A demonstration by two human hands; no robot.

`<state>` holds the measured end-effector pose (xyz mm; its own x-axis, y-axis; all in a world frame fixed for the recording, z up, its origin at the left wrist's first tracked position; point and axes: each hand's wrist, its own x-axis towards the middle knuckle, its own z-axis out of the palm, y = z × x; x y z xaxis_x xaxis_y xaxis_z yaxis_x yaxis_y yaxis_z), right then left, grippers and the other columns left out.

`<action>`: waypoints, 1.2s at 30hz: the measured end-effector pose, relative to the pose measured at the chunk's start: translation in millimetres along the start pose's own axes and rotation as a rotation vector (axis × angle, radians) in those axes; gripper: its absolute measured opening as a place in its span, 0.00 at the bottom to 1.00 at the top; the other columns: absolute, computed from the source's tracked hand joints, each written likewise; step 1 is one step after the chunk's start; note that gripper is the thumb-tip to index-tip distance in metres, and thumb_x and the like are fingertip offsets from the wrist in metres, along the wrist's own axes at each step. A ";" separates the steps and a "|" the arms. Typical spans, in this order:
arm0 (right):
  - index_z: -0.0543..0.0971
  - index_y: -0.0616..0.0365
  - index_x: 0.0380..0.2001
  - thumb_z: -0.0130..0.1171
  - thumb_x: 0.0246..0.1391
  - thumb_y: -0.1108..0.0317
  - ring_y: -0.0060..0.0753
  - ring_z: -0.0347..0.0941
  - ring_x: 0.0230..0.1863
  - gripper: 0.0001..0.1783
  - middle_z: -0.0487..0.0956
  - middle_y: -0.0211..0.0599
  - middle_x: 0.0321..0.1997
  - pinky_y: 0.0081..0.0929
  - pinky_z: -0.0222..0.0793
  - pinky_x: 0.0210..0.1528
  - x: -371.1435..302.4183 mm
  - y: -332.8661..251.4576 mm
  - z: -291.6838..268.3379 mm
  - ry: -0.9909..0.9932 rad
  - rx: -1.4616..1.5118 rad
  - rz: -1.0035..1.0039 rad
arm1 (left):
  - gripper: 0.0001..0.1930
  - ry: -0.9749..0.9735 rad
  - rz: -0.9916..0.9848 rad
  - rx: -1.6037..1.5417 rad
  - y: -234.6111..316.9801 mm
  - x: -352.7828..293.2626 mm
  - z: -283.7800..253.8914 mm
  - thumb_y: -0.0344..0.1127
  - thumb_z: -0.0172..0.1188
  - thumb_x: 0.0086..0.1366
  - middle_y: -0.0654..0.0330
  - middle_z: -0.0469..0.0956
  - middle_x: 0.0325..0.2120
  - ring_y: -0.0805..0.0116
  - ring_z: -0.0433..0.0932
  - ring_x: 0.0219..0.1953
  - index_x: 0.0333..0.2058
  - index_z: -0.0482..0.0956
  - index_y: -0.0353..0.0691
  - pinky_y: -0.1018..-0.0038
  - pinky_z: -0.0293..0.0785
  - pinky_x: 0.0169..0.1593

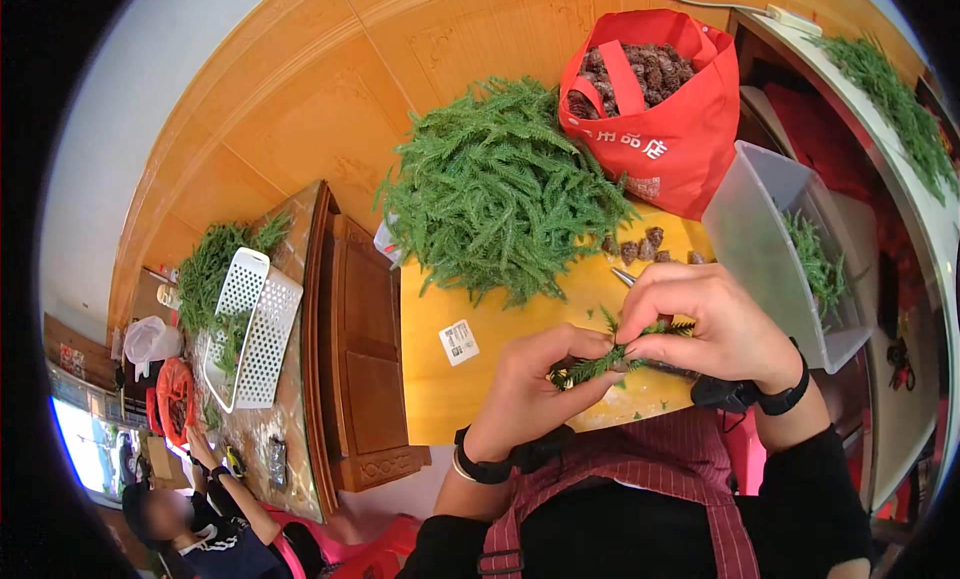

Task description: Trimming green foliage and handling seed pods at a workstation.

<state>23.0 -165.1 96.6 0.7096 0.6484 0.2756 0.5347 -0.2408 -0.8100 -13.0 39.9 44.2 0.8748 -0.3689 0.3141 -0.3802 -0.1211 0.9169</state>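
Note:
Between both hands, close to my apron, is a short green fir-like sprig (592,367). My left hand (540,374) pinches it from the left with thumb and fingers. From the right, my right hand (700,319) closes its thumb and forefinger on the same greenery, close to the left fingertips. Some needles poke out past the right fingers. A slim metallic tool tip (624,277) shows just behind the right hand; the rest of it is hidden. Several brown pine cones (648,245) lie on the yellow table (440,389) beyond my hands.
A large heap of green sprigs (500,189) covers the table's far side. Behind it stands a red bag (655,149) of pine cones. A clear plastic bin (770,249) holding greenery is at right. Leftward, a person (160,514) reaches over another table with white baskets (265,329).

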 end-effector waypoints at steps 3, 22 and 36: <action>0.78 0.59 0.24 0.63 0.40 0.73 0.33 0.73 0.31 0.05 0.75 0.34 0.28 0.25 0.67 0.33 -1.3 2.6 4.4 0.067 -0.055 -0.071 | 0.15 0.012 -0.022 -0.082 -2.9 -1.3 2.2 0.19 0.65 0.46 0.54 0.76 0.35 0.70 0.76 0.37 0.33 0.71 0.34 0.77 0.72 0.41; 0.78 0.57 0.23 0.66 0.36 0.74 0.30 0.74 0.25 0.07 0.78 0.32 0.23 0.23 0.69 0.29 -5.8 14.2 9.7 0.223 -0.161 -0.170 | 0.17 0.146 0.142 -0.030 -9.4 3.4 13.5 0.18 0.64 0.46 0.55 0.75 0.34 0.70 0.75 0.38 0.35 0.72 0.35 0.76 0.71 0.42; 0.76 0.60 0.30 0.65 0.40 0.70 0.21 0.74 0.24 0.12 0.76 0.30 0.19 0.18 0.66 0.29 -7.2 5.0 -1.9 0.004 0.091 0.130 | 0.12 -0.045 0.016 0.031 1.7 6.4 4.4 0.19 0.64 0.45 0.56 0.79 0.29 0.71 0.78 0.32 0.31 0.76 0.36 0.80 0.72 0.34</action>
<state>21.5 -172.3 91.5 0.7720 0.6134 0.1669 0.3942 -0.2559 -0.8827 -9.4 33.3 46.7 0.8546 -0.4116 0.3167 -0.4039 -0.1432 0.9035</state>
